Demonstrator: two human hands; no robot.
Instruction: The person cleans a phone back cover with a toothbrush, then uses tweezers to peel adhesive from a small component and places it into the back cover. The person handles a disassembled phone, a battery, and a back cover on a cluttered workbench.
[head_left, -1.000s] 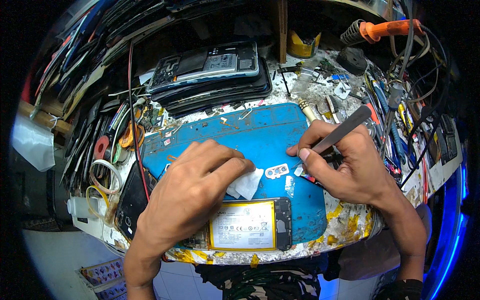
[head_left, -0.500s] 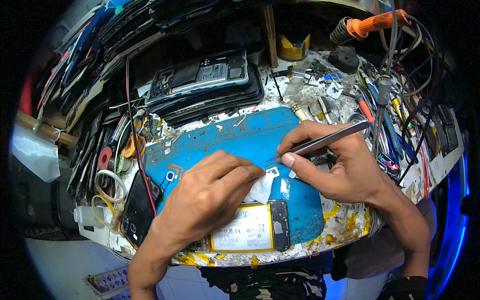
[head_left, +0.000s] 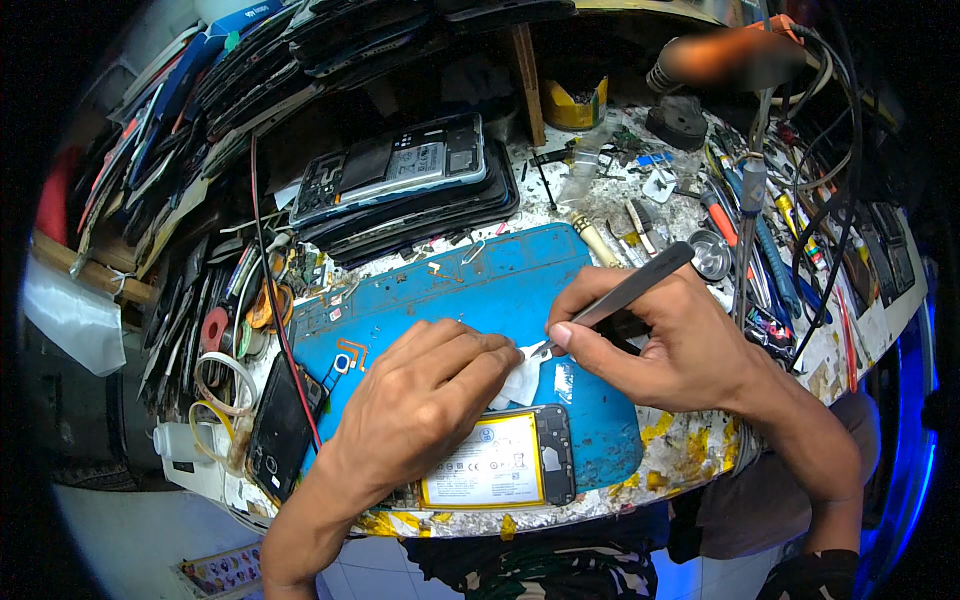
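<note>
In my right hand [head_left: 655, 340] is a pair of grey metal tweezers [head_left: 640, 283], pinched between thumb and fingers. Its tips reach a small pale part [head_left: 538, 351] at the fingertips of my left hand [head_left: 425, 390]. A white cloth or tissue [head_left: 520, 384] hangs under those left fingers, which are closed on it. Below the cloth lies an opened phone [head_left: 556, 455] with its yellow-edged battery [head_left: 482, 470] showing; my left hand and wrist cover part of it. All this is over a blue work mat [head_left: 610, 440].
Stacked phones and tablets [head_left: 420, 165] stand behind the mat. A dark phone [head_left: 282, 430] and tape rolls [head_left: 222, 385] lie left. Several tools, a round metal tin [head_left: 710, 255] and cables [head_left: 752, 190] crowd the right. An orange-handled iron [head_left: 735, 60] hangs at the upper right.
My right hand has come slightly down and left, bringing the tweezer tips onto the small part by my left fingers. The left hand keeps its hold on the cloth. The view has shifted slightly.
</note>
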